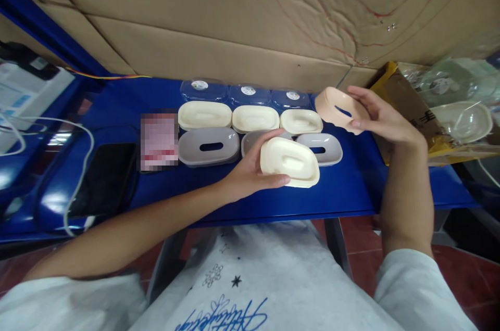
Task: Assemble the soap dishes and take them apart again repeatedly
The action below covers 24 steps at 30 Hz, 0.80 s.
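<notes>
My left hand (250, 172) grips a cream oval soap dish (291, 162), thumb over its near rim and fingers behind, above the front of the blue table. My right hand (385, 117) holds a peach soap dish piece (339, 104) with a slot in its bottom, tilted, at the right end of the rows. Behind my left hand lie grey slotted soap dish pieces (209, 148), one partly hidden by that hand. Beyond them is a row of cream dishes (205, 115). Clear lids (250, 96) with round stickers line the back.
An open cardboard box (406, 123) on the right holds clear plastic and a pale dish. On the left are a blurred pink item (159, 141), a dark phone-like device (102, 177) and a white cable (88, 164). Cardboard (219, 45) walls the back of the blue table (269, 206).
</notes>
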Each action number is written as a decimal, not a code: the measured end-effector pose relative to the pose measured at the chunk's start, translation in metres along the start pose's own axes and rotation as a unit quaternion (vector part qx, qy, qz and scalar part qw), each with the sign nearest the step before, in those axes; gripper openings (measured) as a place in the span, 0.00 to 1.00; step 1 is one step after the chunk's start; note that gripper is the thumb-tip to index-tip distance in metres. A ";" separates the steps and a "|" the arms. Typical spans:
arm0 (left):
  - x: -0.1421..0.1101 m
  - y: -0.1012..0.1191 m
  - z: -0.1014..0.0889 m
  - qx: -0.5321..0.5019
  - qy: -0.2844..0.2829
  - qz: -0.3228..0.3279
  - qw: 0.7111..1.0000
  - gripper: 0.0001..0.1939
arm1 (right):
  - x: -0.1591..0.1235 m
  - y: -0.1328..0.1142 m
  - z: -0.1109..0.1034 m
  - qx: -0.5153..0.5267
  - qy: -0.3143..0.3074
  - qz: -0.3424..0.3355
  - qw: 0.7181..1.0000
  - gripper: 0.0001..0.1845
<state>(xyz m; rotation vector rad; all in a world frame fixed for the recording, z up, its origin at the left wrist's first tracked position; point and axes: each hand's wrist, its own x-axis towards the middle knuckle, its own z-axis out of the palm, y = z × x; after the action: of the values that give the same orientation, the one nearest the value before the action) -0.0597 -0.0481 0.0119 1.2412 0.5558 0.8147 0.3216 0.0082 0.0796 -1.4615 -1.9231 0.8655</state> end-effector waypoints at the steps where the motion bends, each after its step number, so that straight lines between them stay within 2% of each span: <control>1: 0.000 0.000 0.000 -0.007 -0.006 0.000 1.000 0.52 | -0.001 0.007 -0.010 -0.019 0.012 0.039 0.999 0.55; 3: 0.000 -0.001 0.000 -0.020 -0.019 -0.001 1.000 0.51 | -0.007 0.012 -0.026 -0.068 0.042 0.103 0.991 0.56; 6: 0.000 -0.004 0.001 -0.024 -0.024 -0.009 0.999 0.50 | -0.023 0.000 -0.038 -0.148 0.058 0.174 0.972 0.60; 9: 0.001 -0.005 0.001 -0.017 -0.026 -0.023 0.999 0.50 | -0.048 -0.019 -0.039 -0.215 0.039 0.226 0.949 0.62; 12: 0.001 -0.005 0.002 -0.018 -0.021 -0.019 0.999 0.50 | -0.072 -0.018 -0.032 -0.247 0.036 0.255 0.934 0.58; 14: 0.002 -0.005 0.001 -0.018 -0.021 -0.015 0.999 0.50 | -0.085 -0.005 -0.024 -0.280 0.026 0.250 0.927 0.52; 17: 0.005 -0.012 0.000 -0.021 -0.026 -0.003 0.999 0.51 | -0.103 0.021 -0.017 -0.331 -0.003 0.201 0.922 0.46; 21: 0.008 -0.025 -0.001 -0.027 -0.020 0.019 0.999 0.52 | -0.118 0.040 -0.017 -0.262 -0.043 0.150 0.952 0.54; 24: 0.009 -0.026 -0.001 -0.019 -0.017 0.023 0.999 0.52 | -0.117 0.037 -0.021 -0.207 -0.070 0.147 0.965 0.59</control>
<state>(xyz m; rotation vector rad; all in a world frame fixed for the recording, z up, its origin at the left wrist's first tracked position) -0.0487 -0.0434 -0.0130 1.2337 0.4847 0.8378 0.3879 -0.0951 0.0579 -2.0199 -2.1142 0.7348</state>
